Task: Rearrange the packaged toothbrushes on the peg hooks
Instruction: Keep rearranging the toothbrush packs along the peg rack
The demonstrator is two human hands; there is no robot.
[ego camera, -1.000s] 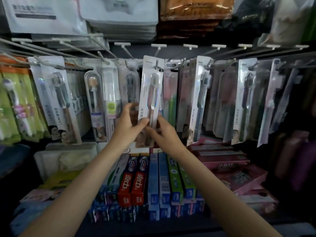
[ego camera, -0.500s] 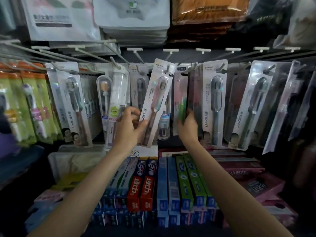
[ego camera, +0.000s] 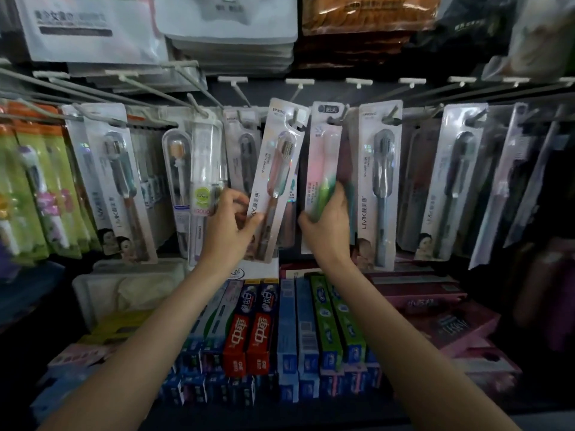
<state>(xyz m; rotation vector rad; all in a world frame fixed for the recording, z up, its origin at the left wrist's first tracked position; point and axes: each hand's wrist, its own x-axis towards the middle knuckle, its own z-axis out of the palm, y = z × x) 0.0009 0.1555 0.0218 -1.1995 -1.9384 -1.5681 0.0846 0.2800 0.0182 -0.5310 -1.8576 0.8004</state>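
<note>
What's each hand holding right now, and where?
Left hand pinches the tilted toothbrush pack at its lower left edge; right hand grips the pink-green pack low down.

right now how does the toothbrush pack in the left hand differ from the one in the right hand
The left hand pinches a white pack with a pinkish brush; the right hand grips a pink pack with a green handle. The white pack leans, its top to the right; the pink pack hangs nearly straight. The white pack's brush shows sharply; the pink pack's is blurred. Both have their tops up by the hooks.

left hand (ego camera: 230, 225) gripping, right hand (ego camera: 326, 225) gripping
</note>
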